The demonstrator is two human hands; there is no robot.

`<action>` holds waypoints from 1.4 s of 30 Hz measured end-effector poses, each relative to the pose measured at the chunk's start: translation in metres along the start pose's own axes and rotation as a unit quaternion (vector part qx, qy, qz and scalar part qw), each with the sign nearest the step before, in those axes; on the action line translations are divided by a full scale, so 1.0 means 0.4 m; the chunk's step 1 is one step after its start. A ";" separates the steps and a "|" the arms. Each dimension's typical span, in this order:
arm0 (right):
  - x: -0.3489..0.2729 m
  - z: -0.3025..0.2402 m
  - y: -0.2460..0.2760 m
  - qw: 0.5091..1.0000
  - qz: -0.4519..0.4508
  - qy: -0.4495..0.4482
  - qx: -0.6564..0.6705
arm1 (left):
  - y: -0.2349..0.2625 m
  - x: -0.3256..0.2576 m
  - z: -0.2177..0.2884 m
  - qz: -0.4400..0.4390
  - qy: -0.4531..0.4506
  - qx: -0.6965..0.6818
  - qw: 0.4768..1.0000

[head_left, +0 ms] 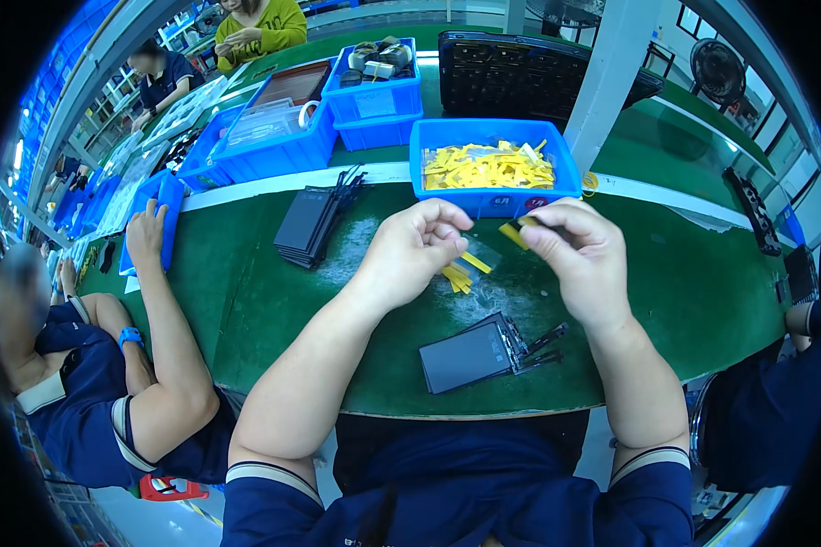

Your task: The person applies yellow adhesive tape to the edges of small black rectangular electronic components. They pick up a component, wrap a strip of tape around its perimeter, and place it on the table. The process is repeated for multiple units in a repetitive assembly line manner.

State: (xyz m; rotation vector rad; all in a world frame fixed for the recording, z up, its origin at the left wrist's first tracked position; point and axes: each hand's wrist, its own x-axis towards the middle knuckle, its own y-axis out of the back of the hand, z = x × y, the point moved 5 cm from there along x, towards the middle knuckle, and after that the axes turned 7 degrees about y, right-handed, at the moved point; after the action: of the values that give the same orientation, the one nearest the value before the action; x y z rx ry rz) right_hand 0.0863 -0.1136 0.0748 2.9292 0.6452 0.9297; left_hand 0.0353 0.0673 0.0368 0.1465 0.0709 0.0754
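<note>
Over the green table [274, 301], my right hand [582, 260] pinches a yellow strip [514, 235] between thumb and fingers. My left hand [417, 251] is to its left, fingers curled toward the thumb; what it holds, if anything, I cannot make out. Close below its thumb are several loose yellow strips [459, 278], with clear film among them. Nearer to me lies a small stack of dark flat rectangular panels [465, 357] with black flex tails at its right end. A larger stack of similar panels [303, 226] rests beyond my left forearm.
A blue bin [494, 202] full of yellow strips stands just beyond my hands, beside a white post [611, 91]. More blue bins [278, 164] line the back left. A co-worker's arm [169, 310] reaches onto the table at left. A black tray [520, 77] stands behind.
</note>
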 end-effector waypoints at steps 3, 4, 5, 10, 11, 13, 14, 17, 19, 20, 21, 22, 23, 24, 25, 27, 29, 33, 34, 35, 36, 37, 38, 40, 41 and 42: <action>0.005 0.010 0.012 1.000 -0.003 0.001 -0.023 | 0.010 0.019 -0.031 0.094 -0.034 0.282 0.954; 0.005 0.011 0.013 0.999 -0.005 -0.004 -0.032 | 0.007 0.018 -0.031 0.118 -0.054 0.367 0.921; 0.006 -0.004 0.006 0.998 -0.013 0.019 -0.063 | 0.000 0.006 -0.024 0.145 -0.104 0.412 0.893; 0.002 -0.023 0.006 0.989 -0.029 0.065 -0.130 | -0.050 -0.050 0.063 0.087 -0.138 0.432 0.887; 0.000 -0.021 0.007 0.988 -0.025 0.068 -0.135 | -0.067 -0.065 0.076 0.030 -0.116 0.419 0.900; 0.003 -0.032 -0.001 0.986 -0.026 0.086 -0.142 | -0.109 -0.109 0.078 -0.084 -0.099 0.468 0.874; 0.001 -0.036 -0.001 0.985 -0.024 0.088 -0.148 | -0.129 -0.123 0.070 -0.127 -0.085 0.499 0.853; 0.001 -0.049 -0.004 0.981 -0.016 0.113 -0.155 | -0.128 -0.128 0.074 -0.115 -0.102 0.484 0.861; 0.000 -0.054 0.000 0.977 0.001 0.146 -0.156 | -0.118 -0.123 0.070 -0.105 -0.106 0.440 0.886; 0.000 -0.056 0.002 0.979 0.007 0.144 -0.144 | -0.111 -0.119 0.067 -0.099 -0.108 0.417 0.897; -0.002 -0.060 0.004 0.981 0.015 0.142 -0.133 | -0.102 -0.111 0.067 -0.089 -0.095 0.368 0.921; -0.004 -0.063 0.006 0.982 0.022 0.140 -0.122 | -0.091 -0.101 0.067 -0.078 -0.082 0.318 0.941; -0.006 -0.063 0.005 0.983 0.019 0.144 -0.113 | -0.082 -0.092 0.066 -0.068 -0.068 0.266 0.959; -0.009 -0.060 0.000 0.984 0.013 0.148 -0.102 | -0.076 -0.090 0.068 -0.053 -0.087 0.226 0.969; -0.010 -0.059 -0.002 0.984 0.008 0.152 -0.092 | -0.071 -0.084 0.064 -0.056 -0.047 0.123 0.990; -0.008 -0.059 -0.009 0.985 -0.026 0.118 -0.125 | -0.066 -0.077 0.056 -0.040 -0.025 0.019 0.999; -0.006 -0.063 -0.012 0.984 -0.037 0.104 -0.143 | -0.059 -0.069 0.039 -0.001 -0.060 0.023 0.998; -0.004 -0.060 -0.007 0.985 -0.041 0.094 -0.137 | -0.062 -0.064 0.035 -0.018 -0.081 -0.014 0.996; -0.004 -0.060 -0.007 0.987 -0.046 0.081 -0.131 | -0.061 -0.064 0.034 -0.014 -0.089 -0.014 0.996; -0.003 -0.058 -0.009 0.988 -0.052 0.067 -0.125 | -0.061 -0.063 0.034 -0.011 -0.097 -0.014 0.995; -0.005 -0.055 -0.008 0.990 -0.052 0.058 -0.115 | -0.061 -0.062 0.032 -0.013 -0.094 -0.004 0.995; -0.005 -0.050 -0.008 0.992 -0.053 0.050 -0.105 | -0.059 -0.062 0.030 -0.015 -0.092 0.005 0.996; -0.006 -0.047 -0.006 0.993 -0.053 0.041 -0.095 | -0.059 -0.061 0.029 -0.016 -0.090 0.014 0.996; -0.005 -0.045 -0.007 0.992 -0.060 0.040 -0.100 | -0.059 -0.061 0.027 -0.019 -0.086 0.010 0.996; -0.004 -0.044 -0.007 0.992 -0.064 0.039 -0.103 | -0.059 -0.061 0.026 -0.020 -0.084 0.007 0.996; -0.003 -0.044 -0.006 0.991 -0.066 0.047 -0.103 | -0.059 -0.060 0.025 -0.018 -0.091 0.001 0.996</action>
State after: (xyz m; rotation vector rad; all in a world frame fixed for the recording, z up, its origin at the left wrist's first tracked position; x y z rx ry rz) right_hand 0.0746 -0.1140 0.0884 2.6422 0.6899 1.0557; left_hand 0.0138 0.0405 0.0449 0.1535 -0.1080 0.0255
